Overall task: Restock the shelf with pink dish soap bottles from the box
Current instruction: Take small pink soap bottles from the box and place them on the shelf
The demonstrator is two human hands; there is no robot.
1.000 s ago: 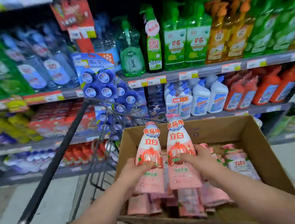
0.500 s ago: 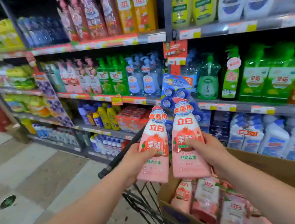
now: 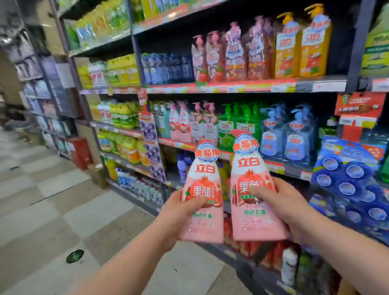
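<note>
Stocked shelf (image 3: 230, 89) fills the right and top of the frame. Dead centre, two pink soap bottles are up, upright and side by side: left bottle (image 3: 202, 178) in the left hand (image 3: 177, 213), right bottle (image 3: 249, 165) in the right hand (image 3: 284, 207). Each grip wraps its bottle's lower body, thumb across the label.

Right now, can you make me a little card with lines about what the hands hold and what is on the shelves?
Place: shop aisle, shelves on the right
Left hand: grips the left bottle
Right hand: grips the right bottle
Bottles: pink, upright, side by side, labels facing the camera
Same colour nearby: pink pump bottles on a shelf above the hands
Next to those: green bottles, then blue bottles further right
</note>
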